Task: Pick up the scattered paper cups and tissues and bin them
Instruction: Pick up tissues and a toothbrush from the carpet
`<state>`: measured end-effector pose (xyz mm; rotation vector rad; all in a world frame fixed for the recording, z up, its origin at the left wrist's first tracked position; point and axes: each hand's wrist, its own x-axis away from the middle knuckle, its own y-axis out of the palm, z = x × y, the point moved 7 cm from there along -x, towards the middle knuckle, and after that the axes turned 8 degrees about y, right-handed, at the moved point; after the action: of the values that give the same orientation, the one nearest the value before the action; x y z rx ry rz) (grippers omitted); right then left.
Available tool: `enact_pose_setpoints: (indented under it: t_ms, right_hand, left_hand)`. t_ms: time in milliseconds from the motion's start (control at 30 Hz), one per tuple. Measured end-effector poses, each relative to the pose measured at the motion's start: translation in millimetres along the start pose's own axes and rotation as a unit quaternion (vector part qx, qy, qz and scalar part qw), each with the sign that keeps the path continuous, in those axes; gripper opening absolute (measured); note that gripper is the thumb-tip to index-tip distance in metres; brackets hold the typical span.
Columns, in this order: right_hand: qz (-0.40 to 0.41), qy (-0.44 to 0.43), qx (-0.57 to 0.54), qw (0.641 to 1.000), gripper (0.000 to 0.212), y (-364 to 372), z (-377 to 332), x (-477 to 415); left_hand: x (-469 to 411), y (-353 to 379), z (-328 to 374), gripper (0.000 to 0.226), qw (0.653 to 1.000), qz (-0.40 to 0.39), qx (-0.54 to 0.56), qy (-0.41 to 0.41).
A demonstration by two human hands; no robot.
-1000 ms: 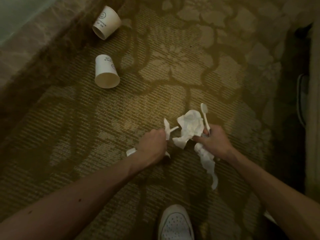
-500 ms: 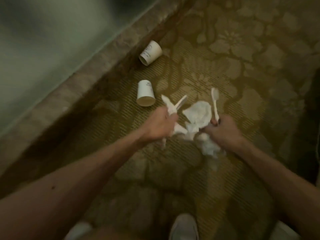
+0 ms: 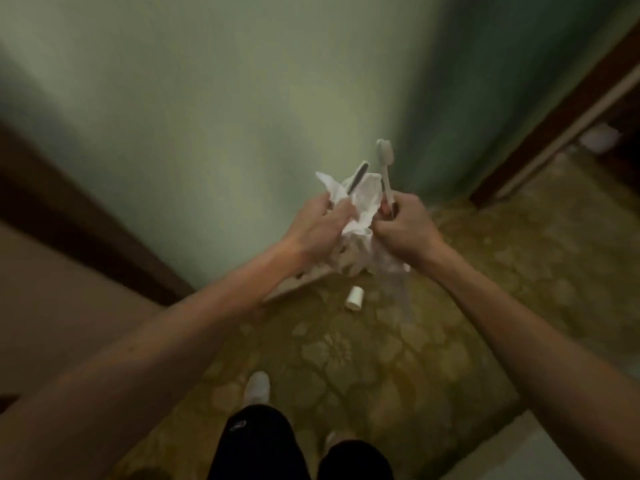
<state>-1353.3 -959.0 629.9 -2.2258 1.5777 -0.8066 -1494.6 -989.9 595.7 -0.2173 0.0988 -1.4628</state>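
A person stands on patterned carpet [image 3: 381, 358], left hand [image 3: 320, 225] and right hand [image 3: 405, 230] each with a closed grip on crumpled tissues [image 3: 363, 199]. The right also clasps a toothbrush [image 3: 385, 157]. One paper cup [image 3: 355, 297] lies on the carpet below. With both hands full, loose tissue ends may well slip free while reaching for it.
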Motion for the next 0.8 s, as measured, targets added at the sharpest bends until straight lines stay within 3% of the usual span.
enact_pose_setpoints:
  t_ms: [200,400,600,800]
  right_hand:
    - [-0.160,-0.198,0.058,0.965,0.010,39.8,-203.1,83.1]
    - [-0.330,-0.357,0.071,0.871,0.018,166.3,-320.8,252.8]
    - [-0.552,-0.353,0.122,0.746,0.022,328.9,-288.8,482.9]
    - [-0.662,-0.233,0.241,0.671,0.020,444.7,-192.8,591.5]
  left_hand:
    - [127.5,-143.6,144.5,0.018,0.976,0.211,0.036,0.037]
    - [363.6,-250.5,187.0,0.014,0.890,0.454,0.040,0.023]
    - [636.2,-253.1,120.0,0.021,0.751,0.639,0.166,-0.014]
    - [772.0,-218.0,-11.8,0.023,0.616,0.733,0.282,-0.057]
